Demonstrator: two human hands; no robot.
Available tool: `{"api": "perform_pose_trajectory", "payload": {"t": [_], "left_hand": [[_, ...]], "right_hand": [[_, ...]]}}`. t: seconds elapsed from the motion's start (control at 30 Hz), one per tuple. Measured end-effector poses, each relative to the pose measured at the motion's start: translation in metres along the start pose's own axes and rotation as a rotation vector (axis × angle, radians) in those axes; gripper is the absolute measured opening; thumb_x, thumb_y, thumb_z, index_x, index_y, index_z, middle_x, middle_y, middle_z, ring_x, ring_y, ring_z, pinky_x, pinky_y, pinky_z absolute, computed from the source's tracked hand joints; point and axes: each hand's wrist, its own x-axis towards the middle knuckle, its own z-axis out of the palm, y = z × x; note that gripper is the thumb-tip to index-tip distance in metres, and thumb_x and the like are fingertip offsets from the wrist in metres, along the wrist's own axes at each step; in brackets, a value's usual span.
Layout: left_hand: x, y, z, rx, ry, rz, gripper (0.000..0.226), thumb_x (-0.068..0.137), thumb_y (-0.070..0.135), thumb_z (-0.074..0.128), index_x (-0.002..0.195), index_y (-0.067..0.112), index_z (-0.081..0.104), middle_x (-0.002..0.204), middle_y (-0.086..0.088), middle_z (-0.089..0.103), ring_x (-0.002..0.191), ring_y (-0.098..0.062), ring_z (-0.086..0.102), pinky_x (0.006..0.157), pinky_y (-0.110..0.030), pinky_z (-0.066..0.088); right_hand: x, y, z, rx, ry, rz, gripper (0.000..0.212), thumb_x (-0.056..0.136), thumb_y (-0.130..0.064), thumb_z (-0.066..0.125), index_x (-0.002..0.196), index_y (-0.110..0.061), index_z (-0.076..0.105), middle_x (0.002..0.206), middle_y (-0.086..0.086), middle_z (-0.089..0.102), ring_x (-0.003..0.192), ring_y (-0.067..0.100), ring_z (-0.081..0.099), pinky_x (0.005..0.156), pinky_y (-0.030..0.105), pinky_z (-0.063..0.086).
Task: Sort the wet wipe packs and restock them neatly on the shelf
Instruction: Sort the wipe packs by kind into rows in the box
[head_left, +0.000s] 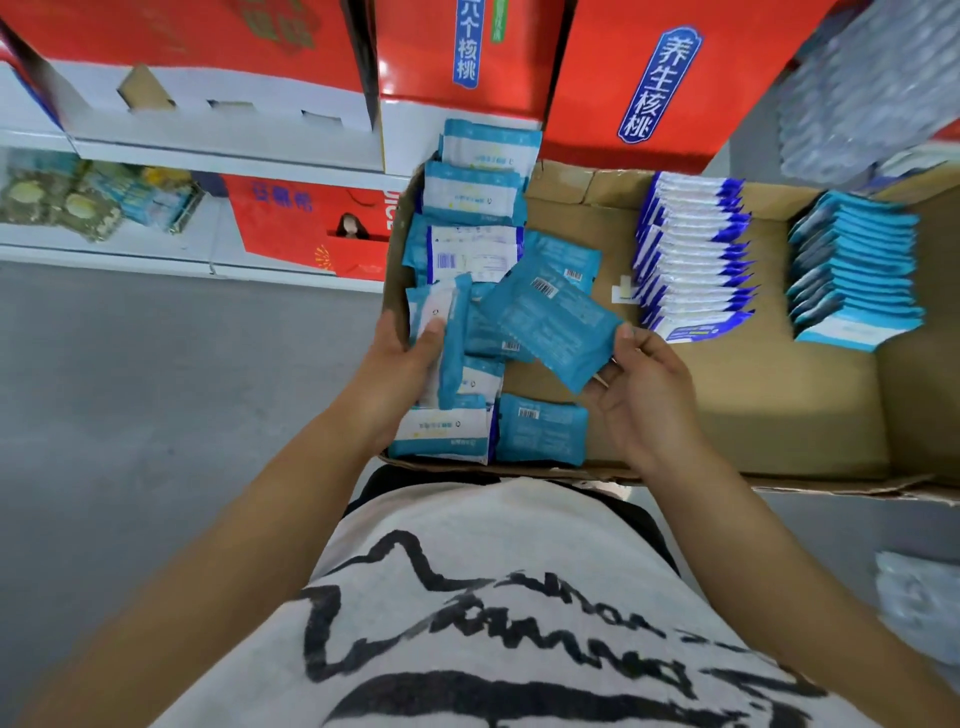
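View: head camera, looking down past the person's printed shirt (493, 597) into a cardboard box (779, 415).
Left hand (402, 358): centre-left of the frame, at the box's left wall. The fingers and thumb are curled round the upright packs (451, 343), with the thumb pressed on a white face.
Upright packs: teal and white, held on edge over the box's left part. How many there are cannot be told.
Right hand (644, 384): centre of the frame, above the box. The thumb and fingertips pinch one corner of the teal pack (553, 325), and the other fingers are loosely curled beneath.
Teal pack: tilted, barcode side up, raised over the loose packs (472, 197), between the two hands.
Loose packs: left part of the box, lying flat and overlapping from far wall to near wall. Some show white faces, others barcodes.
White-and-blue row (691, 254): centre-right of the box, with packs standing on edge, each leaning on the next.
Teal row (852, 270): right end of the box, filed likewise, apart from the white-and-blue row.
Box floor: bare brown card shows between heap and rows.
Red cartons (639, 78): top of the frame, bearing blue labels.
White shelf (156, 156): upper left.
Grey floor (156, 389): left side.
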Motion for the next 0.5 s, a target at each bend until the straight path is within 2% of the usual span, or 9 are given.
{"api": "perform_pose_trajectory", "payload": {"t": [0.07,0.13,0.27,0.33,0.4,0.5], "left_hand": [[-0.002,0.004,-0.001,-0.05,0.036,-0.051,0.044,0.101,0.046,0.061,0.13,0.013,0.063,0.12,-0.008,0.076,0.104,-0.024,0.075,0.094,-0.048,0.06],[-0.006,0.008,-0.001,-0.149,0.053,-0.055,0.037,0.097,0.04,0.069,0.122,0.011,0.07,0.113,-0.007,0.078,0.104,-0.028,0.075,0.097,-0.05,0.057],[-0.014,0.013,0.005,-0.283,0.054,-0.029,0.032,0.098,0.023,0.069,0.128,0.014,0.065,0.12,-0.004,0.076,0.112,-0.026,0.073,0.097,-0.052,0.057],[-0.017,0.018,0.01,-0.324,0.03,0.002,0.035,0.099,0.021,0.066,0.133,0.015,0.061,0.125,-0.004,0.074,0.117,-0.027,0.07,0.097,-0.053,0.057],[-0.019,0.023,0.015,-0.392,0.008,0.025,0.042,0.1,0.026,0.063,0.14,0.018,0.055,0.131,-0.004,0.071,0.121,-0.026,0.068,0.096,-0.055,0.057],[-0.023,0.032,0.022,-0.549,-0.092,0.017,0.058,0.094,0.044,0.059,0.148,0.024,0.05,0.139,-0.002,0.066,0.127,-0.023,0.064,0.096,-0.052,0.057]], "right_hand": [[-0.005,-0.006,0.003,0.062,-0.007,-0.007,0.02,0.106,-0.013,0.045,0.088,-0.012,0.052,0.102,0.008,0.075,0.096,0.026,0.072,0.077,0.046,0.061],[-0.009,-0.012,0.005,0.109,-0.016,-0.014,0.017,0.106,-0.013,0.045,0.093,-0.011,0.056,0.103,0.008,0.075,0.096,0.025,0.072,0.081,0.044,0.061],[-0.013,-0.018,0.009,0.149,-0.035,-0.047,0.009,0.105,-0.011,0.047,0.103,-0.011,0.056,0.106,0.009,0.074,0.098,0.025,0.071,0.082,0.043,0.061],[-0.015,-0.018,0.012,0.137,-0.061,-0.065,0.015,0.105,-0.008,0.046,0.114,-0.013,0.057,0.105,0.004,0.076,0.1,0.023,0.072,0.083,0.042,0.061],[-0.018,-0.015,0.015,0.082,-0.102,-0.068,0.022,0.105,-0.008,0.045,0.122,-0.014,0.058,0.109,0.001,0.075,0.105,0.022,0.071,0.087,0.042,0.06],[-0.023,-0.006,0.023,-0.034,-0.13,-0.085,0.025,0.104,-0.006,0.046,0.123,-0.013,0.062,0.116,0.004,0.073,0.108,0.022,0.07,0.088,0.042,0.06]]}}
